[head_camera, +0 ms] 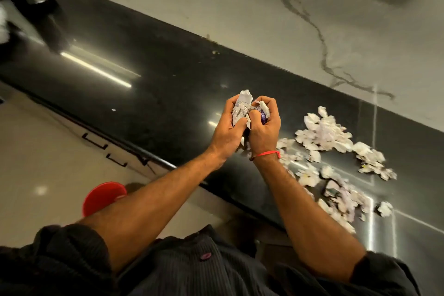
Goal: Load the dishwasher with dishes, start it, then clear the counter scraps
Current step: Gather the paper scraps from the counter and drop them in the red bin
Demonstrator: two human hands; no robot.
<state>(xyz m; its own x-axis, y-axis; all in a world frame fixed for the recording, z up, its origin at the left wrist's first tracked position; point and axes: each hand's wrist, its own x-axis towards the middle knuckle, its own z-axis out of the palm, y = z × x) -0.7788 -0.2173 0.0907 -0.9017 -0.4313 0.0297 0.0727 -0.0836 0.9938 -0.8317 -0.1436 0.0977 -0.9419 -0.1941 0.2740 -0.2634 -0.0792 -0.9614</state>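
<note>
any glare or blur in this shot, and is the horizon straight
Head view: bright streaks of lamp glare reflect off the glossy black counter; the paper scraps at right are smeared by motion blur, while the left hand and right hand, closed together on a crumpled wad, look sharper; the wide lens tilts the counter edge diagonally.

Bare counter (134,94) left of scraps (336,161)

The black shiny counter (149,94) has lots of torn white paper bits (336,151) lying on its right side, near the wall.
</note>
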